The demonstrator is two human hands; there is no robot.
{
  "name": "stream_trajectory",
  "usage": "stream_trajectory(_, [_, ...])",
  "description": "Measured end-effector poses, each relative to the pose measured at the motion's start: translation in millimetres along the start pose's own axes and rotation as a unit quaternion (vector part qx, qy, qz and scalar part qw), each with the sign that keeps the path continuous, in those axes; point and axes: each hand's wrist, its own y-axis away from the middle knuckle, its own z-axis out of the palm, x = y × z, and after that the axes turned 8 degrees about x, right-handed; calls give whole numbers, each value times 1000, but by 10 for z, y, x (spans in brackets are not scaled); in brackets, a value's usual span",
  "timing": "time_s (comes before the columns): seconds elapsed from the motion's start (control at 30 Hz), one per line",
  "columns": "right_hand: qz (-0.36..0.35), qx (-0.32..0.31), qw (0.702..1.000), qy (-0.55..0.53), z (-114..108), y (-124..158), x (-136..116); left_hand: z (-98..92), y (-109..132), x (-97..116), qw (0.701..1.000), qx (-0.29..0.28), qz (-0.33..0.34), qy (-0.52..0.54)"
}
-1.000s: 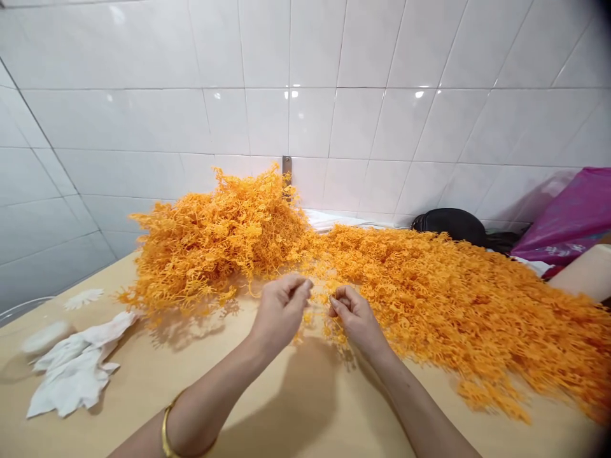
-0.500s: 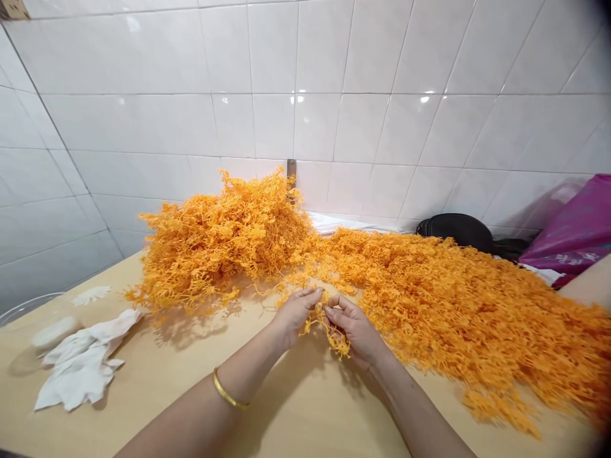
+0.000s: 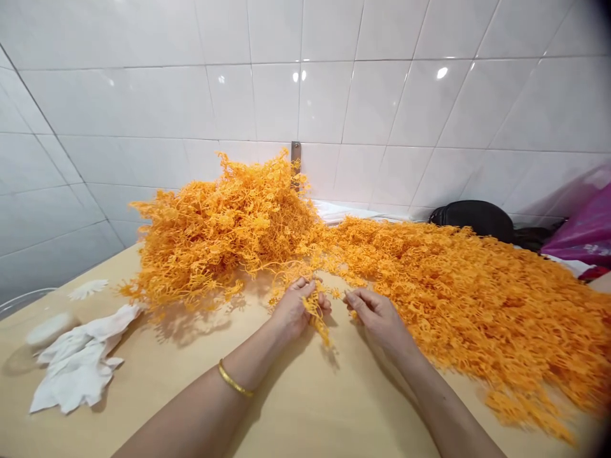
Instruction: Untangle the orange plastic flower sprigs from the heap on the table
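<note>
My left hand is closed round a small orange plastic sprig, thin and branching, whose tip hangs down over the table. To its right, my right hand pinches thumb and forefinger together on a small orange piece, mostly hidden by the fingers. A short gap separates the hands. Right behind my left hand rises a tall tangled heap of orange sprigs. A wider, flatter spread of orange sprigs lies beside and beyond my right hand.
At left on the wooden table lie a crumpled white cloth, a white oval object and a white flower-shaped piece. A black case and a purple bag stand at the tiled wall.
My hands have drawn apart. The right one moved to the right, away from the sprig, which stays in my left hand. The camera view has shifted slightly.
</note>
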Motion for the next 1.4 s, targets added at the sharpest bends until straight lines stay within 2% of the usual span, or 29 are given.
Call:
stream_trajectory(0.03, [2, 9, 1000, -27, 13, -2, -4, 29, 30, -40, 1000, -28, -9, -11])
stream_trajectory(0.1, [28, -22, 995, -97, 56, 12, -15, 89, 92, -118, 998, -59, -15, -35])
stream_trajectory(0.2, [61, -74, 979, -179, 139, 48, -20, 143, 154, -181, 997, -56, -14, -51])
stream_trajectory(0.27, [57, -58, 976, -203, 182, 64, -5, 149, 164, -182, 998, -46, -15, -47])
stream_trajectory(0.4, [40, 30, 981, -187, 202, 57, 51, 134, 150, -154, 998, -16, -24, -47])
stream_trajectory(0.5, [21, 61, 987, -150, 186, 35, 86, 130, 148, -155, 997, 5, -23, -67])
stream_trajectory(0.67, [12, 41, 991, -128, 189, 32, 98, 127, 165, -183, 993, 4, 11, -118])
stream_trajectory(0.87, [32, -14, 984, -175, 229, 68, 89, 116, 170, -198, 993, -32, 25, -109])
stream_trajectory(1.0, [22, 25, 984, -177, 216, 67, 66, 86, 162, -182, 994, -71, 3, -83])
stream_trajectory(1.3, [113, 107, 920, -360, 308, 85, -10, 98, 75, -116, 980, -157, -110, 54])
stream_trajectory(1.4, [151, 168, 891, -393, 229, 31, -24, 108, 94, -111, 973, -170, -132, 88])
